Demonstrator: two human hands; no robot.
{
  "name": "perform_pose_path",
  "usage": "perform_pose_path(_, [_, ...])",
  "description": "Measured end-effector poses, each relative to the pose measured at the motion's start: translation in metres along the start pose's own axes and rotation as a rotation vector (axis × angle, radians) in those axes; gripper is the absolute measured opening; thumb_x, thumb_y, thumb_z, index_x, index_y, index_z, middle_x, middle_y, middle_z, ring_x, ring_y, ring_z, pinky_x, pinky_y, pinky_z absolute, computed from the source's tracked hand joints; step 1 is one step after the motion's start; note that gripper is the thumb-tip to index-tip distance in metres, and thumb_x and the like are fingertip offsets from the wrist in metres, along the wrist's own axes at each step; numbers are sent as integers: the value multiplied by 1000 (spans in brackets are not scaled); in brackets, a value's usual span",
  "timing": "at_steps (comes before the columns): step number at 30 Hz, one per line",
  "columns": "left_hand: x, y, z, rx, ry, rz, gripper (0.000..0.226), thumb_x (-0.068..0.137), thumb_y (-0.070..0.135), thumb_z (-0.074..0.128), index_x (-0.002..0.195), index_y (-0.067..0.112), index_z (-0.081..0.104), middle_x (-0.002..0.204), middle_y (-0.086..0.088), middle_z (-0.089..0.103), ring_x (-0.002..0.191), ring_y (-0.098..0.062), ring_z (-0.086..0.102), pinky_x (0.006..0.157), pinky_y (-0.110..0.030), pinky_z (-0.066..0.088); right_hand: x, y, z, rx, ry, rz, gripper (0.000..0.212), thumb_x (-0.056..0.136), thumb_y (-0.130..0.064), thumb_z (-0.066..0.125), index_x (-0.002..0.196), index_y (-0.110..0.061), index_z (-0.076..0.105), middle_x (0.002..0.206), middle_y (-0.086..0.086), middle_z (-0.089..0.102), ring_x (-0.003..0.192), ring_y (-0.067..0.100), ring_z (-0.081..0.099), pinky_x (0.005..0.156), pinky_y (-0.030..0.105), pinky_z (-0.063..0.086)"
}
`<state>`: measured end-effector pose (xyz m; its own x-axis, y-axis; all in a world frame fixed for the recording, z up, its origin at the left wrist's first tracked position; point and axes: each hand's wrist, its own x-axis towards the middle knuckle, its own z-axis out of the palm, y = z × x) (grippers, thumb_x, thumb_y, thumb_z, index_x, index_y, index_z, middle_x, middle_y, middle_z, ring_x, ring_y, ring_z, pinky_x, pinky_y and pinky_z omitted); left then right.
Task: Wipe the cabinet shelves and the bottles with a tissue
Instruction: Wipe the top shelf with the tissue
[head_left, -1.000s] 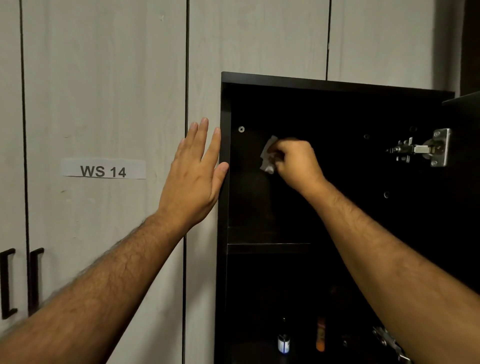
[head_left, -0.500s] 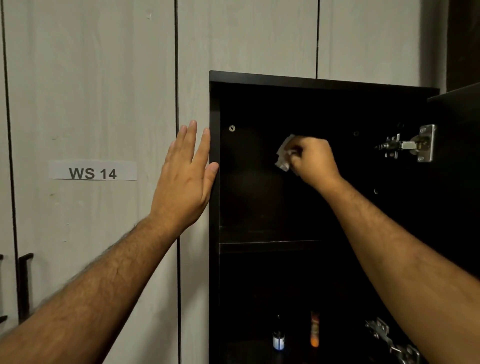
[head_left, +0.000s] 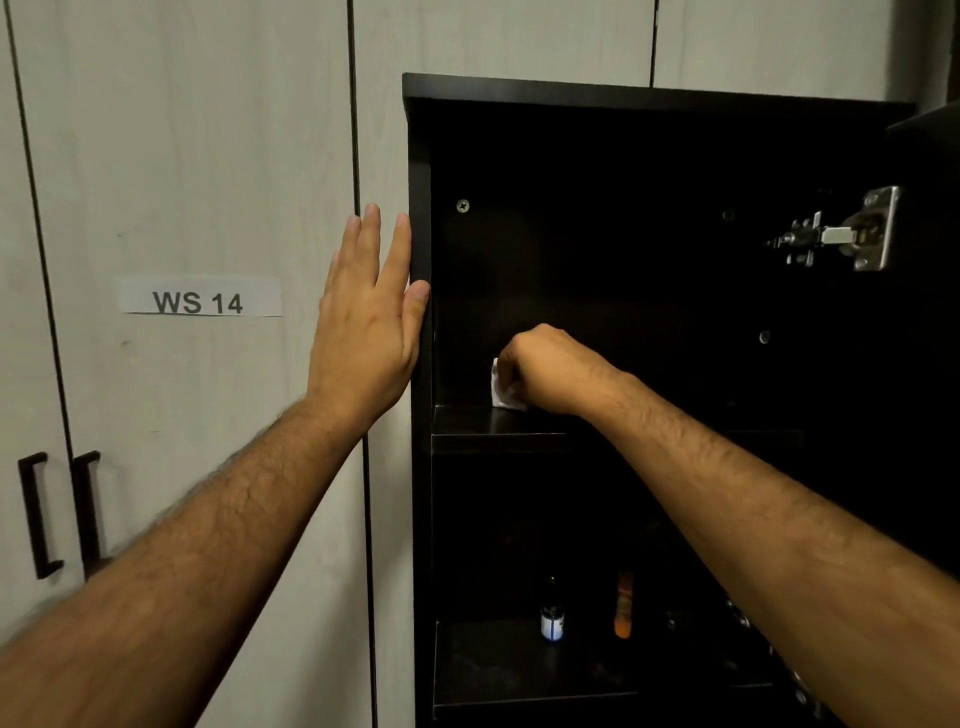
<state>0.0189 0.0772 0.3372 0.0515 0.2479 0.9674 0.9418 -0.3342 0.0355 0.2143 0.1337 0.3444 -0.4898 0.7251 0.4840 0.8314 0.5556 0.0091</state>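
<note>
The fingers (head_left: 519, 358) of the right hand (head_left: 550, 371) are curled round a white tissue (head_left: 503, 391), which is pressed down on the upper shelf (head_left: 493, 423) near its left end. The left hand (head_left: 366, 322) is laid flat, fingers straight, against the cabinet (head_left: 420, 208) edge just above that shelf. The shelf-wiping step appears to be in hand. Next, a sweep along the shelf is likely called for. Below the shelf, deeper in, a small bottle (head_left: 551, 621) and an orange bottle (head_left: 623, 605) are left for later wiping.

White tissue (head_left: 503, 391), near-black cabinet (head_left: 597, 156) and shelf (head_left: 493, 434), pale grey wood-grain doors (head_left: 182, 156), black handles (head_left: 39, 514), white label (head_left: 200, 297) lettered dark grey, silver hinge (head_left: 852, 234), dark bottle (head_left: 551, 613) with white-and-blue label, orange bottle (head_left: 623, 605)
</note>
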Motion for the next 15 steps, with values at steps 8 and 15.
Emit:
perform_pose_path(8, [-3, -1, -11, 133, -36, -2, 55, 104, 38, 24, 155, 20, 13, 163, -9, 7, 150, -23, 2, 121, -43, 12, 22, -34, 30, 407, 188, 79, 12, 83, -4, 70, 85, -16, 70, 84, -8, 58, 80, 8, 59, 65, 19, 47])
perform_pose_path(15, [-25, 1, -20, 263, -113, -40, 53, 105, 39, 27, 154, 24, 16, 163, -6, 8, 150, -21, 0, 120, -39, 8, 31, -52, 34, 603, 178, 221, 16, 89, -9, 64, 74, -15, 63, 88, 1, 67, 75, 12, 63, 48, 19, 40])
